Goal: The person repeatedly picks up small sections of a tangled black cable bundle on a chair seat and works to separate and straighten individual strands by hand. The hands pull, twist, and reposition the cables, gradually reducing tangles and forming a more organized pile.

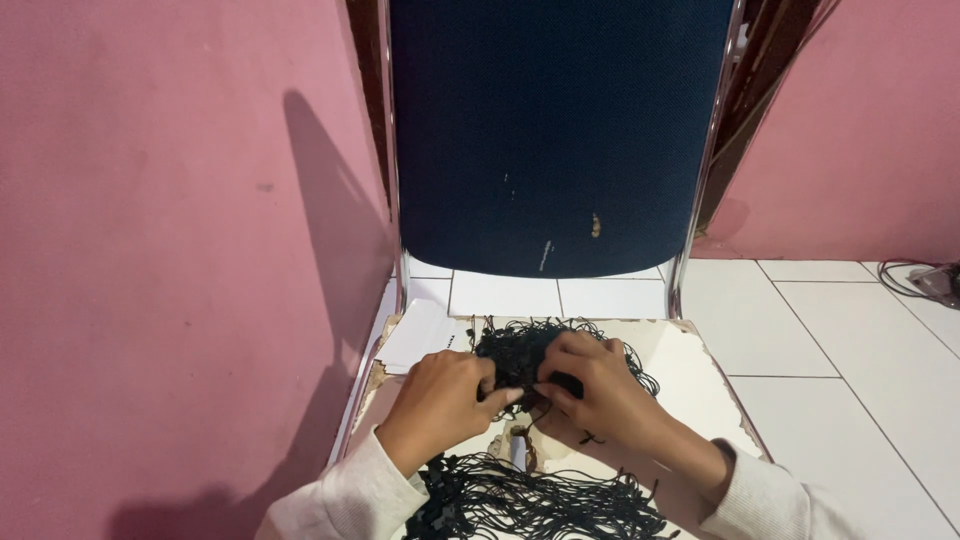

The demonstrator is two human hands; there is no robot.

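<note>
Black thin cords in a tangled bundle point(520, 352) are lying on a worn pale chair seat point(690, 375), below the dark blue fabric backrest point(555, 130). The left hand point(440, 400) and right hand point(600, 390) are both pinching strands of it, fingers curled together. More black looped cords point(540, 500) are spreading nearer the wrists, beside a white paper sheet point(420, 335).

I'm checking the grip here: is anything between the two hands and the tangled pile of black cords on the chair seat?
Nothing visible is. The left hand and the right hand both rest directly on the tangled pile of black cords, with their fingers pinching strands where the hands meet.
</note>
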